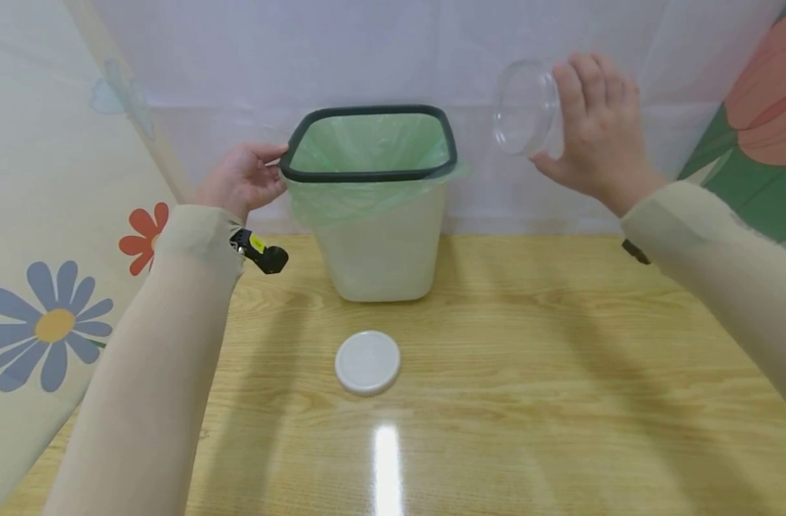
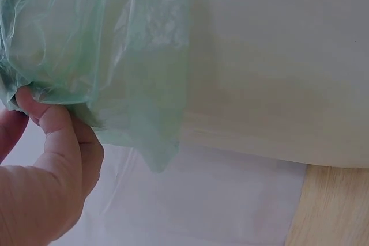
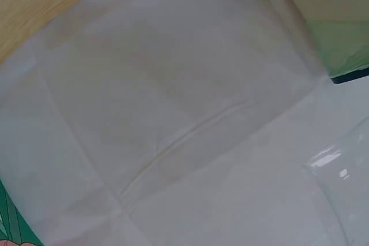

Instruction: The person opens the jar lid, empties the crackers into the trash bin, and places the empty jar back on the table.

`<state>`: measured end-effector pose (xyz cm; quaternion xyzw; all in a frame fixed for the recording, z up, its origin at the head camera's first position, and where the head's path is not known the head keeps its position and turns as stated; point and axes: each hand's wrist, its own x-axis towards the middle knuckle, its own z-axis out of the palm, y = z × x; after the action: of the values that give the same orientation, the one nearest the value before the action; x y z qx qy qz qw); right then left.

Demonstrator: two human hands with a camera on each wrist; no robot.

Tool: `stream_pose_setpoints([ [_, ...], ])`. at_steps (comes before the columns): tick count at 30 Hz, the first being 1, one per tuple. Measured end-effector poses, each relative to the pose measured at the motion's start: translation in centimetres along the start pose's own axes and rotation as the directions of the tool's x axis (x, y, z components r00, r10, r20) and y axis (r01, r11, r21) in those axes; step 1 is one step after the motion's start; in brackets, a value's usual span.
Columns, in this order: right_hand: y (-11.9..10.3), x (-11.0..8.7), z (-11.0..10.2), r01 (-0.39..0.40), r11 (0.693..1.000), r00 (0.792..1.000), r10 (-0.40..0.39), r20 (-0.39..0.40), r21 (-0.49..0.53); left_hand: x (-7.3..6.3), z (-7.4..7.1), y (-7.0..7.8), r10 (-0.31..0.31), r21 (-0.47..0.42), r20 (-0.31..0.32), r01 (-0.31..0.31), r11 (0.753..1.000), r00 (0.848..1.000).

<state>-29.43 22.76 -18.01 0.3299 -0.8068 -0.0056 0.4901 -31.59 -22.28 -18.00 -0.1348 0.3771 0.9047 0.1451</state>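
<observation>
A white trash can (image 1: 382, 251) stands upright, lined with a green plastic bag (image 1: 373, 140) folded out over its dark rim (image 1: 367, 176). My left hand (image 1: 241, 175) pinches the rim and the bag at the can's left side; in the left wrist view its fingers (image 2: 63, 142) sit at the bag's folded edge. Up to the right of the can, my right hand (image 1: 595, 125) grips a clear round jar (image 1: 521, 107) tipped on its side, apart from the can. Nothing shows inside the jar. A round white lid (image 1: 367, 362) lies flat in front of the can.
Under everything is a wood-grain table (image 1: 528, 373). A pale cloth (image 1: 302, 57) hangs behind the can. Flower-printed panels stand at the left (image 1: 51, 179) and at the right (image 1: 767, 129).
</observation>
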Motion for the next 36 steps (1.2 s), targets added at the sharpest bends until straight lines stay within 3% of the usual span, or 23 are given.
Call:
stream_pose_setpoints([
  [15,-0.4,-1.1,0.5,-0.008,0.999,0.998,0.01,-0.057,0.036,-0.3,-0.1,0.0,-0.008,0.011,0.018,0.008,1.0,1.0],
  [36,-0.9,-2.6,0.5,-0.088,0.993,0.995,0.091,-0.028,0.079,-0.2,-0.2,0.1,-0.002,0.002,0.024,0.002,1.0,1.0],
])
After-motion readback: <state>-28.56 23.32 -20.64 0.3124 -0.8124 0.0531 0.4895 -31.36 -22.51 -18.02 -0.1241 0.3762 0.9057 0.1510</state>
